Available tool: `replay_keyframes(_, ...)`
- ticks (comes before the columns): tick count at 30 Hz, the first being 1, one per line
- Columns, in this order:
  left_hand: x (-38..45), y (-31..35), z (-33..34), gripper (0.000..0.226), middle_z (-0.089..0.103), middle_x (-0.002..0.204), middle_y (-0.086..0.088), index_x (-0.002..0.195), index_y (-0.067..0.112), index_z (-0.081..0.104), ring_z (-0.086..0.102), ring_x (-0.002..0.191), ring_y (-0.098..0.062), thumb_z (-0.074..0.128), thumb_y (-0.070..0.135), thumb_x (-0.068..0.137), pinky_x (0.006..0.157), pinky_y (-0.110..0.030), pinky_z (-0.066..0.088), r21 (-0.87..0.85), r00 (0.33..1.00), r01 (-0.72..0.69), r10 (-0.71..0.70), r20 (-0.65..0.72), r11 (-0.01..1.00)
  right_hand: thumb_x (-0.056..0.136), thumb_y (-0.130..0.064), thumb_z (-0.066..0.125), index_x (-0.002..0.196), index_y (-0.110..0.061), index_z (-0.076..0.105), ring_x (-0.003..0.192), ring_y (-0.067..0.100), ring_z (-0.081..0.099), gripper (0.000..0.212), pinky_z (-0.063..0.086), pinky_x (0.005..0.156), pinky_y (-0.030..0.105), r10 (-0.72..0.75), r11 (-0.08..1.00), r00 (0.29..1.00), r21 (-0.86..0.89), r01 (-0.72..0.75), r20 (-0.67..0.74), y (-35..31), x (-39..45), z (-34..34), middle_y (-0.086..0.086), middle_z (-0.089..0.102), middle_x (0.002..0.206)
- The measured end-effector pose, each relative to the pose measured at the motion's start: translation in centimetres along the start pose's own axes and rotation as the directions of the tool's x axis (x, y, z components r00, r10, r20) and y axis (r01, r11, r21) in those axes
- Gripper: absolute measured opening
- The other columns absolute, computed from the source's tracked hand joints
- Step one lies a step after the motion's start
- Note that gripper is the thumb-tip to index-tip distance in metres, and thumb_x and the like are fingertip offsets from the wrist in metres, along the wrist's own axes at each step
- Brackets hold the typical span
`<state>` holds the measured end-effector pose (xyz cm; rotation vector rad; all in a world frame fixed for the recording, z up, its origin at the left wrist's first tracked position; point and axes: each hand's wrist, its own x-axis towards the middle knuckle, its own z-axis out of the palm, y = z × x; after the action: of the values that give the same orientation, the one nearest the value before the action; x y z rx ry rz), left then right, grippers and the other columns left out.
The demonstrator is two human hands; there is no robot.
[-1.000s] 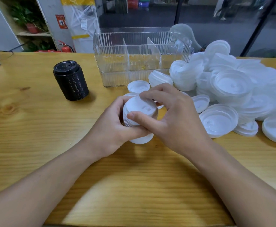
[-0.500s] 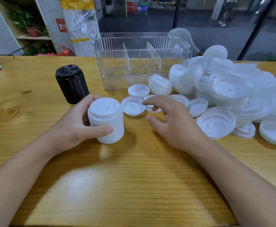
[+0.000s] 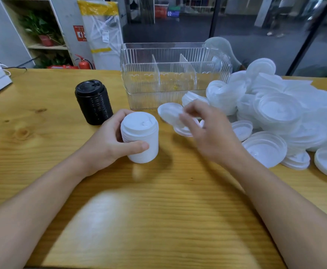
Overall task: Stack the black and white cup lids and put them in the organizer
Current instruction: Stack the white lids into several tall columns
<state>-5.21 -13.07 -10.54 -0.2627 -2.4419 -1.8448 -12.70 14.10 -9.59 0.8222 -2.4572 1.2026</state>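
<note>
Left hand (image 3: 108, 146) is gripping the tall stack of white plastic cup lids (image 3: 140, 137) upright on the wooden table (image 3: 42, 113); right hand (image 3: 203, 129), blurred, grasp indeterminate, is risking toppling it.

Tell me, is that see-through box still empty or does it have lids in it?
Empty. Through the clear organizer walls you see only its dividers and the table; the black stack and white stack stand outside it.

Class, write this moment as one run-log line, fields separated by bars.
left hand grips white lid stack on table | right hand picks up loose white lid | black lid stack beside | organizer empty
</note>
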Motion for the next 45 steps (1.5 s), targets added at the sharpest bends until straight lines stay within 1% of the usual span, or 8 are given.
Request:
replay_keyframes(4,2.0,0.6,1.0,0.067,0.077,0.124,0.005,0.133,0.024,0.061,0.074,0.117,-0.016,0.095,0.03,0.075,0.096,-0.037,0.059,0.1,1.0,-0.001,-0.001,0.018,0.995,0.111,-0.025,0.06,0.101,-0.022,0.076,0.074,0.003,0.06,0.019,0.045,0.068,0.019,0.13,0.985,0.991,0.118,-0.127,-0.018,0.9,0.0,-2.3,-0.013,0.071,0.084)
replay_keyframes(8,3.8,0.8,3.2,0.071,0.076,0.128,0.006,0.134,0.024,0.059,0.073,0.119,-0.016,0.096,0.035,0.075,0.103,-0.047,0.06,0.104,1.0,-0.026,0.025,0.011,0.994,0.112,-0.025,0.056,0.112,-0.017,0.08,0.096,0.012,0.064,0.025,0.049,0.09,0.035,0.065,0.995,0.991,-0.084,-0.056,0.114,1.8,0.1,-0.8,0.001,0.074,0.102)
replay_keyframes(14,3.1,-0.4,3.5,0.076,0.075,0.132,0.004,0.136,0.026,0.059,0.072,0.124,-0.019,0.095,0.044,0.072,0.108,-0.052,0.058,0.045,0.998,-0.041,0.043,-0.053,0.998,0.1,-0.044,0.073,0.152,-0.029,0.058,0.128,0.006,0.058,0.055,0.047,0.11,0.033,0.045,0.983,0.984,-0.184,-0.013,0.171,1.2,0.0,-2.0,-0.012,0.059,0.144)
replay_keyframes(19,3.0,-0.4,3.6,0.08,0.073,0.136,0.007,0.141,0.033,0.056,0.07,0.128,-0.017,0.096,0.049,0.073,0.111,-0.057,0.055,0.067,0.997,-0.047,0.052,-0.064,0.997,0.071,-0.069,0.088,0.152,-0.032,0.049,0.121,0.01,0.055,0.097,0.041,0.11,0.036,0.165,0.916,0.952,-0.398,-0.05,0.259,0.2,-0.9,-3.6,-0.015,0.059,0.128)
replay_keyframes(23,2.8,-0.1,3.8,0.104,0.066,0.146,0.013,0.158,0.035,0.043,0.065,0.136,-0.01,0.097,0.052,0.071,0.114,-0.043,0.054,0.03,0.995,-0.049,0.052,-0.09,0.998,0.072,-0.07,0.082,0.148,-0.031,0.052,0.115,0.015,0.057,0.09,0.041,0.111,0.044,0.148,0.879,0.955,-0.476,-0.009,0.256,0.0,-1.0,-2.9,-0.016,0.06,0.117)
replay_keyframes(28,2.5,-0.1,4.1,0.087,0.07,0.14,0.009,0.148,0.032,0.052,0.067,0.132,-0.016,0.094,0.053,0.075,0.112,-0.053,0.055,0.073,0.992,-0.072,0.079,-0.094,0.995,0.073,-0.058,0.091,0.145,-0.033,0.059,0.113,0.004,0.059,0.083,0.043,0.094,0.021,0.188,0.941,0.965,-0.316,-0.125,0.18,0.1,-0.9,-3.8,-0.019,0.065,0.119)
replay_keyframes(36,2.0,0.6,4.9,0.076,0.073,0.136,0.009,0.145,0.032,0.054,0.071,0.127,-0.015,0.089,0.053,0.082,0.11,-0.054,0.057,0.028,0.998,-0.03,0.031,-0.048,0.999,0.094,-0.036,0.084,0.124,-0.026,0.076,0.107,0.009,0.075,0.032,0.058,0.089,0.027,0.157,0.955,0.987,0.259,-0.142,-0.037,-1.7,-0.4,-3.9,-0.008,0.077,0.118)
replay_keyframes(45,1.3,0.5,6.9,0.072,0.076,0.132,0.006,0.14,0.032,0.055,0.074,0.123,-0.021,0.094,0.042,0.08,0.107,-0.062,0.057,-0.069,0.995,-0.015,0.008,-0.098,0.998,0.094,-0.053,0.078,0.135,-0.028,0.074,0.117,-0.004,0.059,0.047,0.043,0.097,0.012,-0.009,0.999,1.0,-0.034,0.009,-0.002,-3.5,-1.5,-0.5,-0.017,0.063,0.125)
